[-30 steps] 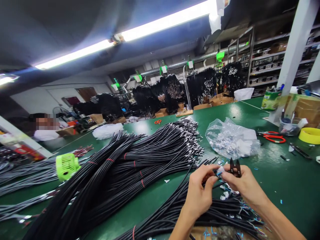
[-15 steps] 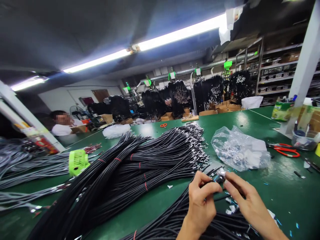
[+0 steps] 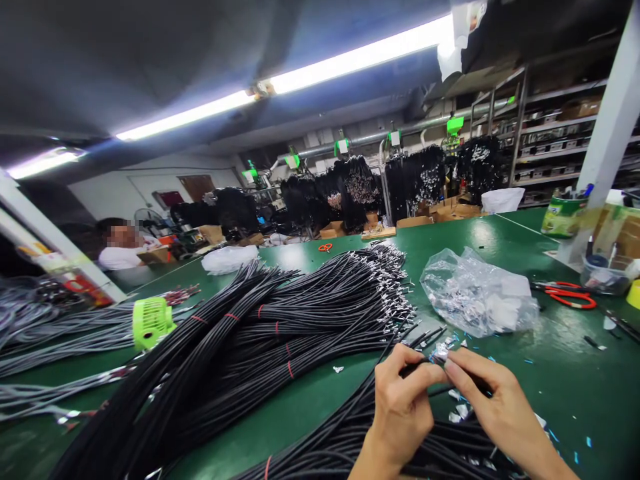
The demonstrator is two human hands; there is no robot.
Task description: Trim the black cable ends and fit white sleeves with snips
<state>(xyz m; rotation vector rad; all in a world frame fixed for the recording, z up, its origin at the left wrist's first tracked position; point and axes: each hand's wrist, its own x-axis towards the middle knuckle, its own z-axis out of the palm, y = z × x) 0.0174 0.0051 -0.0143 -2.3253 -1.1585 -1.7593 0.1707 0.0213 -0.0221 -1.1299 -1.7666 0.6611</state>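
Observation:
My left hand (image 3: 403,407) is closed in a pinch around a black cable (image 3: 411,369), its thumb and forefinger pointing right. My right hand (image 3: 493,393) is closed too, thumb and forefinger pressed together at the cable's end, almost touching the left fingertips. What exactly the right fingers pinch is too small to make out. Silvery foil scraps (image 3: 442,349) lie just behind the fingertips. Beneath both hands runs a loose bundle of black cables (image 3: 320,448). A larger pile of black cables (image 3: 310,303), tied with red bands, lies left, its stripped silvery ends facing right.
A clear plastic bag (image 3: 480,293) of scraps sits beyond my right hand. Red-handled scissors (image 3: 570,295), a plastic tub (image 3: 605,272) and a green can (image 3: 565,213) are at the right. A green fan (image 3: 151,323) and grey cables (image 3: 75,333) lie left. A person (image 3: 123,243) sits farther back.
The right fingertips have moved slightly closer to the left hand's fingers, and the silvery scrap beside them has shifted. The whole view has moved a little. Both hands stay closed.

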